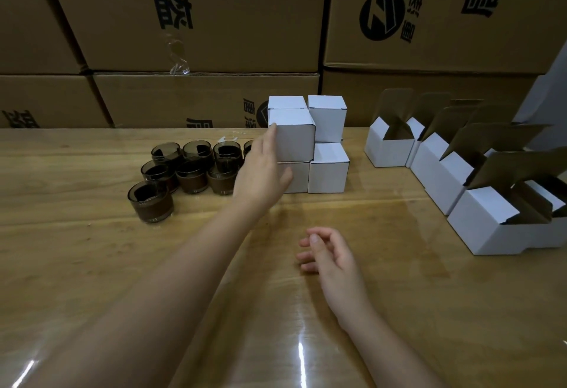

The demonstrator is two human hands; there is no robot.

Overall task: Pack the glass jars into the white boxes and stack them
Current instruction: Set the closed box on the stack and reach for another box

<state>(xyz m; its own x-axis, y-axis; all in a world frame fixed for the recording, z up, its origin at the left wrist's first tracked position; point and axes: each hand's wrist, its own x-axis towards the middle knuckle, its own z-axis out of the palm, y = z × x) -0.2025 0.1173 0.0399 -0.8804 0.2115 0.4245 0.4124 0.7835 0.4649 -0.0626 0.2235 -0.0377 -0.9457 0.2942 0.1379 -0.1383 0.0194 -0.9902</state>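
Note:
Several closed white boxes form a stack [328, 169] at the table's middle back, two layers high. My left hand [262, 169] reaches to the top front-left box [296, 139], its straight fingers lying against that box's left side and a fingertip at the upper corner. Left of the stack stands a cluster of dark glass jars [184, 173], with one jar [150, 200] nearest to me. My right hand [329, 254] hovers over the table in front of the stack, fingers loosely curled and holding nothing. Open white boxes [478, 219] with raised brown flaps stand at the right.
Large brown cardboard cartons [199, 19] with dark print form a wall behind the table. The wooden table [383, 295] has a glossy clear covering. A white upright panel [549, 105] stands at the far right behind the open boxes.

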